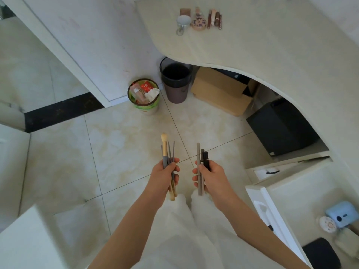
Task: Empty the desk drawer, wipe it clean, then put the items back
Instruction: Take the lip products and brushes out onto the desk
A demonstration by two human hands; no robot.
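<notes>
below, both hands are held out over the tiled floor (120, 136), each clenched around a bundle. the left hand (164, 176) grasps a bunch of makeup brushes (168, 152), one with a pale bristle tip pointing away from the body, the rest grey and thin; wooden handle ends stick out beneath the fist. the right hand (208, 176) grasps a few cosmetic pencils (199, 158) together with a black tube (206, 159), all roughly upright. the two hands are near each other but apart.

the open drawer (287, 191) sits at the lower right, well apart from the hands, with a pale blue device (342, 213) and a small round patterned item (328, 224) lying in it. on the curved desk top (272, 45) at the far side stand a white cup (183, 21), a patterned bottle (198, 22) and some brown items, close together. on the floor by the desk are a dark bin (175, 82), a smaller full bin (144, 96) and a cardboard box (221, 90).
</notes>
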